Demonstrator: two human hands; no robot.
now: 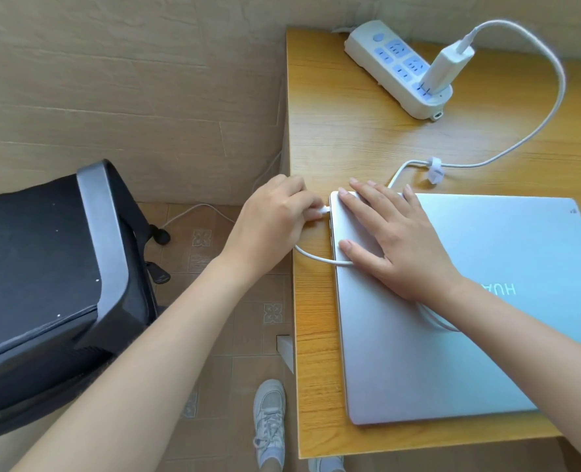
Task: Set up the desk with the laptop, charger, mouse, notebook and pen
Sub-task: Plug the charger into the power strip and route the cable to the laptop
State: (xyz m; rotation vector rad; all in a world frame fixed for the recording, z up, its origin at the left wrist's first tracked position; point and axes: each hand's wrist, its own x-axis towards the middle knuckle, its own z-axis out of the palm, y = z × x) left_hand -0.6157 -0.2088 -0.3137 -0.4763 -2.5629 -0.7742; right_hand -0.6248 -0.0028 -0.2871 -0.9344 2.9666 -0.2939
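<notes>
A closed silver laptop [486,301] lies on the wooden desk [350,137]. My right hand [394,233] rests flat on its lid near the far left corner, fingers spread. My left hand [275,216] pinches the white charger plug [324,210] against the laptop's left edge. The white charger cable [534,131] loops across the desk and over the lid under my right wrist. The white charger brick [447,66] is plugged into the power strip [398,69]. Mouse, notebook and pen are out of view.
A black office chair [44,284] stands on the tiled floor left of the desk. The power strip sits at the desk's far edge by the wall. My white sneaker [270,424] is beside the desk leg. Another white cord [197,212] trails on the floor.
</notes>
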